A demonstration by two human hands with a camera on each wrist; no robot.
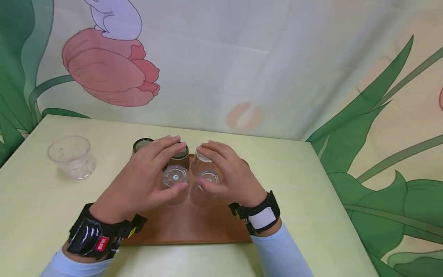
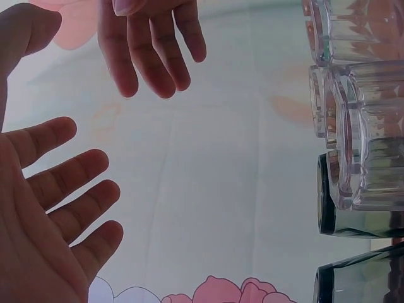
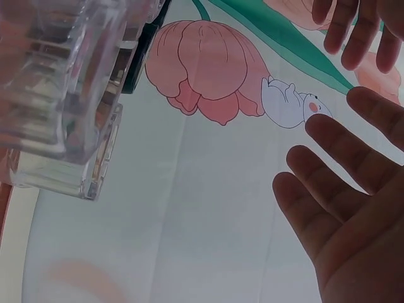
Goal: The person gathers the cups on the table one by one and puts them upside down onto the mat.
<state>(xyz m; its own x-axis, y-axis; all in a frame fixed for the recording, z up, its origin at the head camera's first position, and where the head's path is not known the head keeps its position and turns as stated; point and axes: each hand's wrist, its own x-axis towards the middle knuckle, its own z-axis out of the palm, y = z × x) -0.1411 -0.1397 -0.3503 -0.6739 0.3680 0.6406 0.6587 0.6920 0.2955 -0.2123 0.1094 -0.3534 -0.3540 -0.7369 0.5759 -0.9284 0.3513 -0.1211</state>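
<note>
Both of my hands hover over the brown tray (image 1: 194, 231), above upside-down glasses. The left hand (image 1: 140, 181) has its fingers extended and holds nothing; in the left wrist view its fingers are apart from the glasses. My right hand (image 1: 233, 175) faces it with extended fingers, also apart from the glasses. Partly covered by the hands are a front left clear glass (image 1: 175, 176), a front right clear glass (image 1: 202, 196) and another clear glass (image 1: 198, 163) behind. Two dark-tinted glasses stand at the back left, one dark glass (image 1: 143, 142) mostly hidden by the left hand.
A separate clear glass (image 1: 70, 157) stands upright on the pale table (image 1: 287, 192), left of the tray. Behind the table's far edge hangs a printed curtain (image 1: 214, 69) with flowers and leaves.
</note>
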